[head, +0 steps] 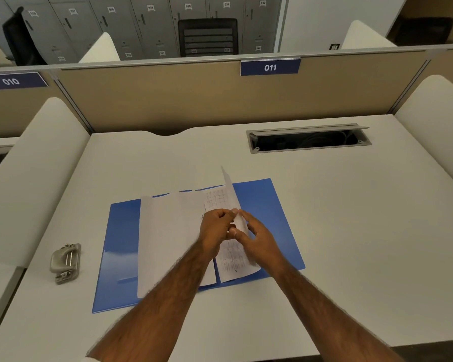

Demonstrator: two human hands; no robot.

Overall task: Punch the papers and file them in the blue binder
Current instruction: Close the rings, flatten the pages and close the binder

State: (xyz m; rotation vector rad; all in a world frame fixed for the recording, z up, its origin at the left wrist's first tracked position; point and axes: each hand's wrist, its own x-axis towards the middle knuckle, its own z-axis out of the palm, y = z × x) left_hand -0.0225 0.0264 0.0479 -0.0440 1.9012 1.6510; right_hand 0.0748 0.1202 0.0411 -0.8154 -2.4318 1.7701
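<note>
White desk (351,205) in sound order, with a grey cable slot (309,139) open near its far edge. A tan partition (168,100) stands behind the desk, carrying a blue plate (270,67) numbered 011; a neighbouring plate (11,81) reads 010. White rounded dividers (37,165) flank the desk. Beyond the partition: grey numbered lockers (131,24), a black chair (208,37), a white wall (338,14). Lighting even.

You have one view only: a wide-angle camera worn on the head, aimed forward and steeply down at the white desk (324,218). It sits close above both forearms, and the frame's upper part reaches the partition (168,100) and the lockers (131,24) beyond.
</note>
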